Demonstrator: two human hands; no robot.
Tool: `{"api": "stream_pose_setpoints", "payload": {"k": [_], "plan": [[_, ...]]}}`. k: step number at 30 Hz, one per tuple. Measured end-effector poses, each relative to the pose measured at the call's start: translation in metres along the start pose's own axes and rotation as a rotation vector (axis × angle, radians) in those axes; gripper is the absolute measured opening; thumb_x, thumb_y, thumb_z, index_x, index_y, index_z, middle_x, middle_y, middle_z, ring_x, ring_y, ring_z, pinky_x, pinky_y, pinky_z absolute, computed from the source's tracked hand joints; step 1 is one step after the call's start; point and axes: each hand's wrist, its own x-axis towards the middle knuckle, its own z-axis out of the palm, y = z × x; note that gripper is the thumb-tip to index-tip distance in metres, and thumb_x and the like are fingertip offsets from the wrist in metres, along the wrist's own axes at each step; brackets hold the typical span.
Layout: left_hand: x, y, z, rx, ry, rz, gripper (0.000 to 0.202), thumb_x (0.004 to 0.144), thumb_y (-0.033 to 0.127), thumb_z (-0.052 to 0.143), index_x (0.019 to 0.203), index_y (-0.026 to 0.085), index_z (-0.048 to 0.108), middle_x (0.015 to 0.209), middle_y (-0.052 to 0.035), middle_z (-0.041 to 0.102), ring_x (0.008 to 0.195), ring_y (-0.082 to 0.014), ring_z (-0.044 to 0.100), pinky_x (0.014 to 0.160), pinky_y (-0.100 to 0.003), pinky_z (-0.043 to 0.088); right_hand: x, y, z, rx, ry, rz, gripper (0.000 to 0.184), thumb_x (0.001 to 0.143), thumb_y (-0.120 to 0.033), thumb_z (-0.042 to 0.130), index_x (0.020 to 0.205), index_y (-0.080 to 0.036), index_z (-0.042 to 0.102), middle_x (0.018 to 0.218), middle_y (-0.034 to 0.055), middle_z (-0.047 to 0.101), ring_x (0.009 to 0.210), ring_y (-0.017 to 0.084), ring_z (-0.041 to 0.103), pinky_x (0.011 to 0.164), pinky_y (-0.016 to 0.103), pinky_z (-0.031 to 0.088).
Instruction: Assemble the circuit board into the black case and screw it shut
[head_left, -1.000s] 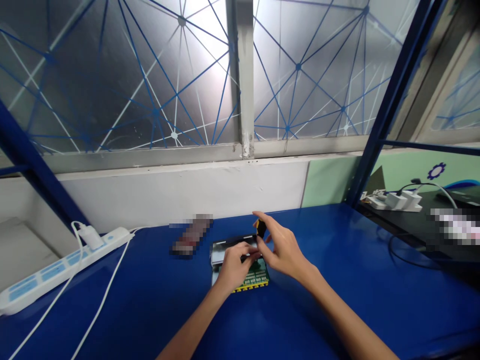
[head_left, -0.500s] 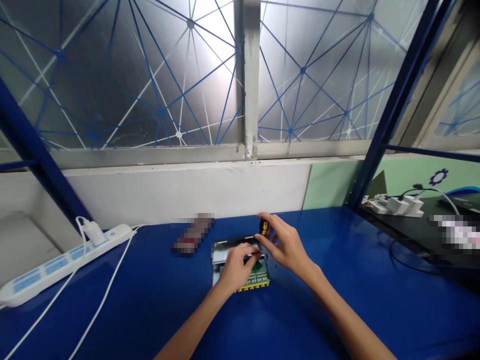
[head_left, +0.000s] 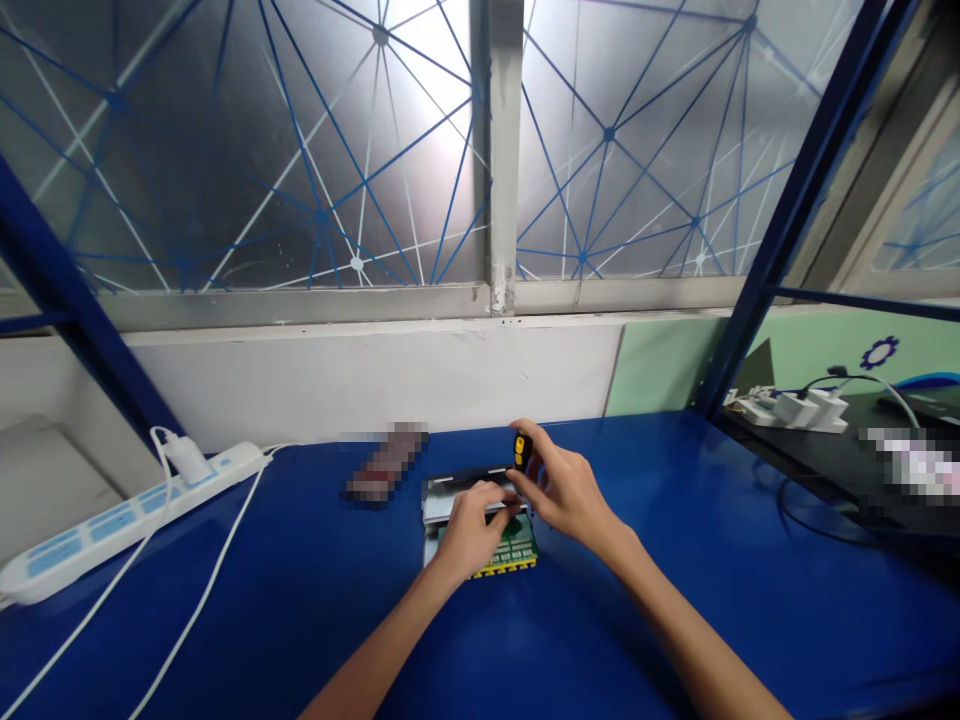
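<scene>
A green circuit board [head_left: 517, 552] with a yellow front edge and a metal cover lies on the blue table [head_left: 645, 610]. My left hand [head_left: 469, 530] rests on top of the board, its fingers curled and pressing on it. My right hand [head_left: 564, 492] is just right of it, fingers closed around a small black and yellow tool [head_left: 520, 448] held upright above the board's far right corner. The tool's tip is hidden behind my fingers.
A white power strip [head_left: 112, 520] with a plugged-in charger and white cables lies at the left. A blurred-out object [head_left: 386, 462] sits behind the board. A black side table at the right carries white chargers [head_left: 799, 408] and cables. A wall and windows close off the back.
My right hand has drawn slightly closer to my left hand, turning the tool so its yellow parts show. My left hand stays on the board. The camera view shifted slightly.
</scene>
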Motion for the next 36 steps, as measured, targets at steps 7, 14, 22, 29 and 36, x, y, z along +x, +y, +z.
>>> {"api": "stream_pose_setpoints", "payload": {"k": [7, 14, 22, 29, 36], "plan": [[0.0, 0.003, 0.0, -0.005, 0.0, -0.016, 0.02, 0.08, 0.007, 0.062, 0.087, 0.019, 0.077, 0.092, -0.0064, 0.074, 0.09, -0.0215, 0.066, 0.086, -0.033, 0.049, -0.001, 0.0, 0.01, -0.094, 0.097, 0.025, 0.05, 0.089, -0.036, 0.055, 0.133, -0.017, 0.042, 0.081, 0.0036, 0.066, 0.057, 0.015, 0.058, 0.054, 0.025, 0.038], [0.002, 0.008, -0.002, 0.027, -0.007, -0.019, 0.024, 0.079, 0.003, 0.059, 0.086, 0.018, 0.076, 0.088, -0.0064, 0.074, 0.089, -0.022, 0.066, 0.084, -0.032, 0.05, -0.001, -0.003, 0.006, 0.015, 0.116, -0.026, 0.056, 0.091, -0.028, 0.049, 0.143, -0.02, 0.033, 0.094, 0.0057, 0.068, 0.064, 0.014, 0.062, 0.061, 0.025, 0.045], [0.001, 0.008, 0.001, 0.081, -0.039, -0.005, 0.022, 0.082, 0.01, 0.056, 0.086, 0.019, 0.076, 0.088, -0.0067, 0.074, 0.091, -0.0228, 0.065, 0.085, -0.033, 0.05, 0.001, 0.0, -0.006, -0.025, 0.046, -0.018, 0.045, 0.091, -0.033, 0.053, 0.134, -0.02, 0.045, 0.085, 0.0037, 0.065, 0.054, 0.012, 0.056, 0.056, 0.025, 0.041], [0.0, 0.011, -0.004, -0.025, 0.025, 0.023, 0.028, 0.09, 0.015, 0.049, 0.103, 0.02, 0.074, 0.105, -0.0067, 0.073, 0.1, -0.021, 0.065, 0.092, -0.033, 0.048, 0.002, 0.004, -0.009, 0.004, 0.176, 0.072, 0.047, 0.091, -0.036, 0.051, 0.134, -0.018, 0.044, 0.066, -0.0015, 0.061, 0.052, 0.013, 0.056, 0.056, 0.024, 0.041], [0.002, 0.01, -0.008, -0.121, 0.082, -0.046, 0.026, 0.09, 0.02, 0.049, 0.092, 0.018, 0.075, 0.098, -0.0066, 0.074, 0.095, -0.0207, 0.066, 0.086, -0.031, 0.049, 0.004, 0.027, -0.026, -0.127, 0.207, 0.232, 0.045, 0.086, -0.032, 0.051, 0.13, -0.019, 0.048, 0.053, -0.0056, 0.052, 0.049, 0.015, 0.054, 0.052, 0.023, 0.036]]}}
